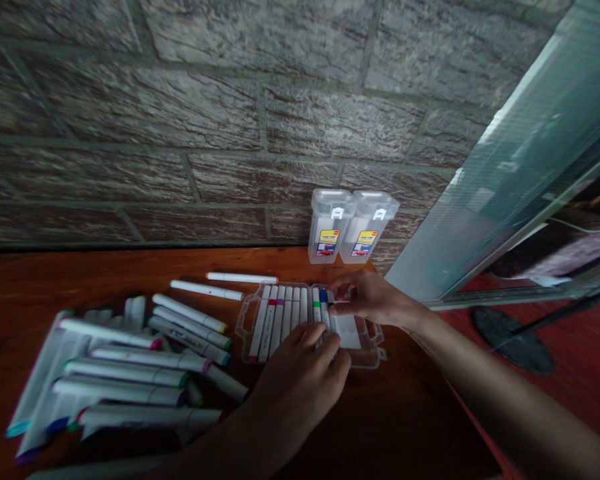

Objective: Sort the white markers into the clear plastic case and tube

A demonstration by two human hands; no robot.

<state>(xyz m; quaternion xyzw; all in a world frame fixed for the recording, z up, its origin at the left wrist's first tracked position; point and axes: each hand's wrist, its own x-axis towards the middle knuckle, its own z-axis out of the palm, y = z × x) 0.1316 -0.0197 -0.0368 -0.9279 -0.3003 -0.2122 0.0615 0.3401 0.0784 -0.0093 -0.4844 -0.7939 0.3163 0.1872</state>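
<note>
Open clear case lies flat near the table's right edge, with a row of markers inside. Left hand is at the case's near side, fingers curled over the marker ends. Can't tell if it grasps one. Right hand is at the case's far right corner, fingertips laid on the markers by the blue-capped one — not clenched. Loose marker pile sits toward the left edge — two upright cases at the back edge.

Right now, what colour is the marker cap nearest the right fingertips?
The cap is blue; head view shows it.
</note>
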